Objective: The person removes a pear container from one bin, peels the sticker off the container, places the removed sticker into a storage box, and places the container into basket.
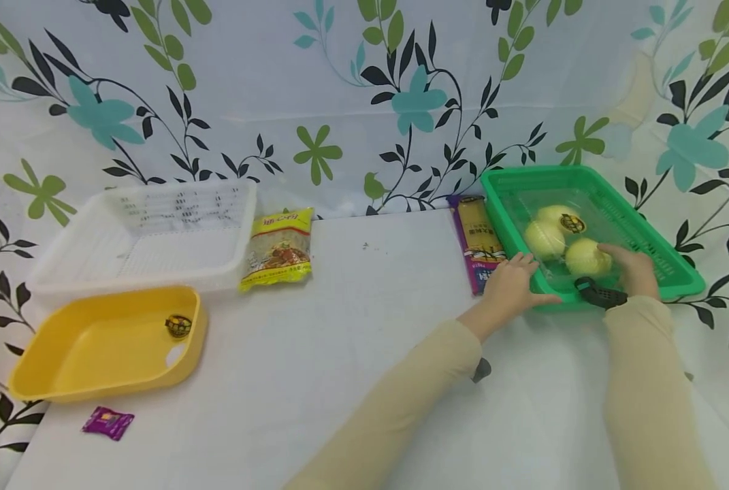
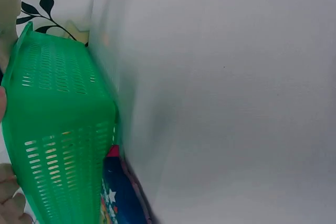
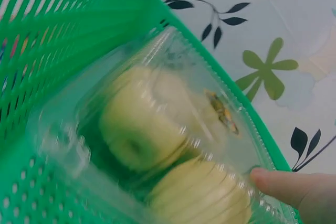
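At the right of the head view stands a green plastic basket [image 1: 676, 272]. My left hand [image 1: 511, 286] rests at its near left corner, thumb and fingers spread along the rim. Inside the basket lies a clear plastic box of pale yellow fruit [image 1: 587, 258], with a dark and gold sticker on its lid. My right hand [image 1: 636, 272] reaches over the near right side and holds the box by its edge. One digit [image 3: 281, 184] shows on the box in the right wrist view; the other fingers are hidden. A purple and gold pasta packet [image 1: 476, 238] lies against the basket's left side.
A white basket [image 1: 229, 262] stands at the back left, beside a yellow food packet [image 1: 278, 248]. In front of it sits a yellow basin [image 1: 107, 340] with a dark and gold sticker inside. A small purple wrapped sweet [image 1: 108, 422] lies on the white tablecloth [image 1: 339, 340].
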A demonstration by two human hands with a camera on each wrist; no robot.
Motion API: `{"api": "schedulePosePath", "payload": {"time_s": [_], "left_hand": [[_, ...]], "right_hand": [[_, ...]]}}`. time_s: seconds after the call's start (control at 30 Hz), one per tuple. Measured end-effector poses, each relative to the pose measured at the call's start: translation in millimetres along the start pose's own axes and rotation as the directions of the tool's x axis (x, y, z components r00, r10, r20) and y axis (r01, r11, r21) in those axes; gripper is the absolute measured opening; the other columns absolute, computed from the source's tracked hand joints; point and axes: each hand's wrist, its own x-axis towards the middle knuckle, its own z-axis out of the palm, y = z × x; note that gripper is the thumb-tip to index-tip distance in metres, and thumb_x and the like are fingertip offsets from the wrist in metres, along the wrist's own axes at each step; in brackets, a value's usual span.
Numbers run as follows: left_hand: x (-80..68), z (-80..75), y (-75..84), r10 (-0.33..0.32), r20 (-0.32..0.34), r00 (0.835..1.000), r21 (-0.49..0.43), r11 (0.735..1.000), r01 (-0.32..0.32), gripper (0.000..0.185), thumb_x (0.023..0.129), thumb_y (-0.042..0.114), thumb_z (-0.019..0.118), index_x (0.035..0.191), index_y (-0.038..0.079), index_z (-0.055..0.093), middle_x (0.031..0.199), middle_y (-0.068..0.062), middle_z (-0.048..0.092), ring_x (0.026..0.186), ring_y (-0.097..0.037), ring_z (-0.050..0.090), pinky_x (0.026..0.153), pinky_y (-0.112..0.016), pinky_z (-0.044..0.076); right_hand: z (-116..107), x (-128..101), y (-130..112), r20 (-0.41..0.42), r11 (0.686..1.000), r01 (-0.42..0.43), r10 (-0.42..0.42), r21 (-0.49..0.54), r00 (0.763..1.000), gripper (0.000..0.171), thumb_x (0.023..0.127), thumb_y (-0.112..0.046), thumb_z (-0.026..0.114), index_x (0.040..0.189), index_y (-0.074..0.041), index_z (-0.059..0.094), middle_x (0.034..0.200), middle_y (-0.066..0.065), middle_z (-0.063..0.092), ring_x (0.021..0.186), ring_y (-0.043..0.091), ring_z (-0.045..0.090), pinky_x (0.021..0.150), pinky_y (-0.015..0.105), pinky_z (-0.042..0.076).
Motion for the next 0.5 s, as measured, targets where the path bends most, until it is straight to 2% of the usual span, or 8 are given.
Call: {"api": "schedulePosePath", "payload": {"time_s": [0.1, 0.2, 0.27, 0.33, 0.4, 0.5], "left_hand": [[0.6, 4.0, 1.1, 0.007, 0.008, 1.000, -0.108, 0.994, -0.006, 0.078, 0.068, 0.070, 0.054, 0.131, 0.024, 0.046, 0.137, 0.010, 0.036, 0.117, -0.005, 0.040, 0.083, -0.013, 0.038], [0.8, 6.8, 2.8, -0.018, 0.003, 1.000, -0.196, 0.980, 0.018, 0.078, 0.066, 0.068, 0.059, 0.130, 0.025, 0.047, 0.136, 0.011, 0.036, 0.110, -0.005, 0.048, 0.075, -0.012, 0.042], [0.5, 8.1, 3.6, -0.033, -0.001, 0.999, -0.225, 0.974, 0.032, 0.077, 0.065, 0.067, 0.060, 0.129, 0.026, 0.048, 0.136, 0.012, 0.036, 0.104, -0.005, 0.052, 0.072, -0.012, 0.043], [0.0, 9.4, 3.9, -0.044, -0.001, 0.999, -0.247, 0.968, 0.043, 0.077, 0.065, 0.067, 0.061, 0.129, 0.026, 0.048, 0.136, 0.013, 0.036, 0.088, -0.002, 0.057, 0.064, -0.010, 0.043], [-0.6, 10.2, 4.2, -0.053, -0.002, 0.999, -0.257, 0.965, 0.050, 0.076, 0.064, 0.066, 0.062, 0.129, 0.027, 0.049, 0.135, 0.013, 0.037, 0.065, 0.001, 0.056, 0.053, -0.009, 0.040], [-1.5, 11.1, 4.1, -0.063, -0.001, 0.998, -0.246, 0.967, 0.060, 0.076, 0.064, 0.067, 0.061, 0.128, 0.028, 0.049, 0.134, 0.015, 0.037, 0.043, 0.000, 0.041, 0.041, -0.011, 0.034]], "right_hand": [[-2, 2, 2, -0.035, 0.999, -0.036, 0.038, 0.039, 0.999, 0.100, 0.084, -0.045, 0.045, 0.128, 0.006, -0.029, 0.138, 0.023, -0.025, 0.127, 0.037, -0.012, 0.103, 0.041, 0.008], [-5, 2, 4, -0.043, 0.998, -0.047, 0.049, 0.046, 0.998, 0.103, 0.084, -0.046, 0.046, 0.126, 0.004, -0.033, 0.137, 0.023, -0.029, 0.127, 0.035, -0.015, 0.103, 0.040, 0.006], [-7, 2, 6, -0.028, 0.999, -0.040, 0.041, 0.033, 0.999, 0.105, 0.082, -0.048, 0.047, 0.127, 0.007, -0.031, 0.138, 0.024, -0.027, 0.127, 0.036, -0.014, 0.103, 0.042, 0.007], [-9, 2, 8, -0.017, 0.999, -0.038, 0.038, 0.011, 0.999, 0.105, 0.081, -0.051, 0.049, 0.130, 0.009, -0.023, 0.140, 0.025, -0.021, 0.128, 0.039, -0.009, 0.103, 0.044, 0.009], [-11, 3, 9, -0.006, 0.998, -0.040, 0.040, -0.045, 0.999, 0.103, 0.080, -0.053, 0.048, 0.133, 0.011, -0.014, 0.140, 0.027, -0.015, 0.128, 0.042, -0.005, 0.102, 0.047, 0.012], [-13, 4, 10, 0.014, 0.992, -0.067, 0.069, -0.110, 0.998, 0.100, 0.080, -0.055, 0.046, 0.135, 0.011, -0.006, 0.140, 0.029, -0.010, 0.127, 0.045, 0.000, 0.101, 0.050, 0.015]]}}
